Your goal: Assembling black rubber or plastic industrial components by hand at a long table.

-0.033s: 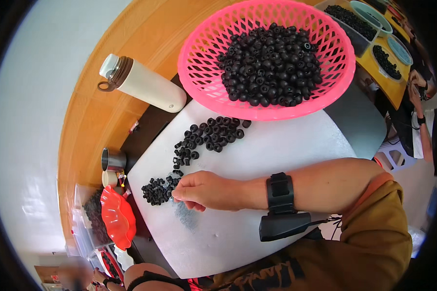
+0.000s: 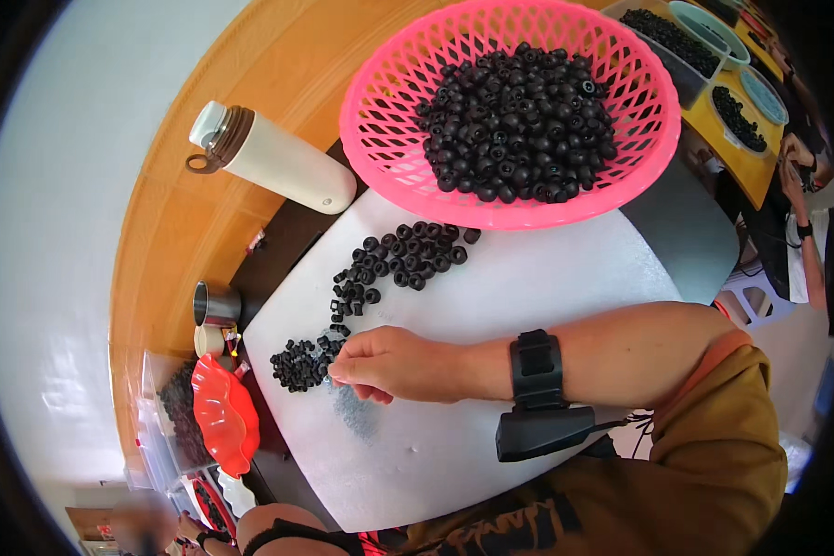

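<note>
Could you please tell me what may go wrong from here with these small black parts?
The right hand is at the pile of small black pieces, so a slip could scatter them. The round black bead-like parts lie loose on the white board and might roll if bumped. The boxy black wrist device has a cable, which could catch on something.

The right hand (image 2: 394, 364) pinches at the right edge of a pile of small black pieces (image 2: 296, 368). Farther off, a cream bottle (image 2: 287, 167) sits left of a pink lattice basket (image 2: 505, 215).
</note>
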Available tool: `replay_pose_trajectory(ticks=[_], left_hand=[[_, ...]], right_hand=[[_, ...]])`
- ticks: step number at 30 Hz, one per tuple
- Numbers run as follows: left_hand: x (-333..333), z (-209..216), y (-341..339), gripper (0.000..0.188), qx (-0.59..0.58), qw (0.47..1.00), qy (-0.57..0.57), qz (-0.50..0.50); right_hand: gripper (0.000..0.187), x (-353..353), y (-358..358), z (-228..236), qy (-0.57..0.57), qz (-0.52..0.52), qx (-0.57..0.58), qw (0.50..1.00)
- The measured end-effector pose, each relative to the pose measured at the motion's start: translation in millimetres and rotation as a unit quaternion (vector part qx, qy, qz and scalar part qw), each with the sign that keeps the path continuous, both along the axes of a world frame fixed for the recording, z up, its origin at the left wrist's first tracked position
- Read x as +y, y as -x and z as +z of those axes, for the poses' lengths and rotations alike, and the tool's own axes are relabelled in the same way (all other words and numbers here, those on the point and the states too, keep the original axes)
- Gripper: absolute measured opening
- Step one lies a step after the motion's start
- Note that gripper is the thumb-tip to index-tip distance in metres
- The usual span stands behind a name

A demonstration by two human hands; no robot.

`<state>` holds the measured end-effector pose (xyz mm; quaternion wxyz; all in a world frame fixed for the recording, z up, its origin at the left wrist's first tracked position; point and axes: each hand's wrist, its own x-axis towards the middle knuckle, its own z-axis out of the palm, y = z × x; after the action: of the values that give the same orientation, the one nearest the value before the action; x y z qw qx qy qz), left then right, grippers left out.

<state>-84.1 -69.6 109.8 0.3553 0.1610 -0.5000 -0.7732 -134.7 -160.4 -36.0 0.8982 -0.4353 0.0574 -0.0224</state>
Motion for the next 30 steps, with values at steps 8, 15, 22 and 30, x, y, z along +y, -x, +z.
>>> replay_pose_trajectory(ticks=[8,15,22,30], left_hand=[[3,-17,-5,0.079,0.073,0.994,-0.056,-0.050],[23,-26,-4,0.075,0.122,0.985,-0.112,-0.043],[41,-40,5,0.071,0.185,0.969,-0.157,-0.035],[54,-47,10,0.066,0.237,0.951,-0.195,-0.037]], right_hand=[[0.024,0,2,4,0.063,0.022,0.000,0.998],[0.024,-1,2,0,0.072,0.014,-0.003,0.997],[0.023,0,0,2,0.071,0.030,0.009,0.997],[0.023,-4,3,13,0.077,0.049,0.059,0.994]])
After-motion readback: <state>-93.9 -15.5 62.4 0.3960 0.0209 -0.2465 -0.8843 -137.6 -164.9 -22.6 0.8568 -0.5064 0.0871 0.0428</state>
